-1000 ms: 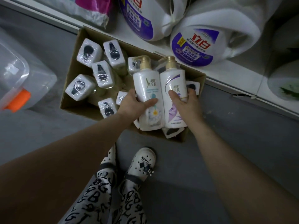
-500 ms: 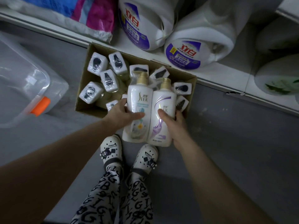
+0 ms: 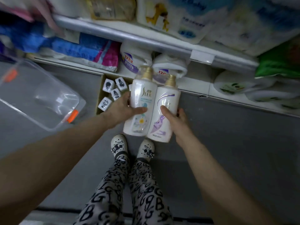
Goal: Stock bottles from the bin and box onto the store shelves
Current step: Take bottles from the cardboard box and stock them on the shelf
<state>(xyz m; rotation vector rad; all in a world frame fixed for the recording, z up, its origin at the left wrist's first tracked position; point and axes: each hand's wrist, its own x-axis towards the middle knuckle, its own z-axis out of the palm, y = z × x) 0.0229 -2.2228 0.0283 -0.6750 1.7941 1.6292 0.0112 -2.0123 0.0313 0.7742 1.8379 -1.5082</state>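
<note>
Bottles (image 3: 144,92) higher now, white, gold-capped

We see a grey floor (image 3: 227,151) under the fingers (image 3: 164,109), smooth and matt, and it fills most of the view. Just beyond the fingers lies the lower shelf board (image 3: 196,89), white and set low, near the floor. It runs on to the right of the fingers until the picture edge. Higher and far beyond the fingers is the upper shelf board, with a silver front rail (image 3: 146,41) and a clear label holder (image 3: 202,56) on this rail. The light is dim and cool; only the rail shines softly. Nearer to us than the fingers, a dark strip (image 3: 194,220) crosses the floor.
</note>
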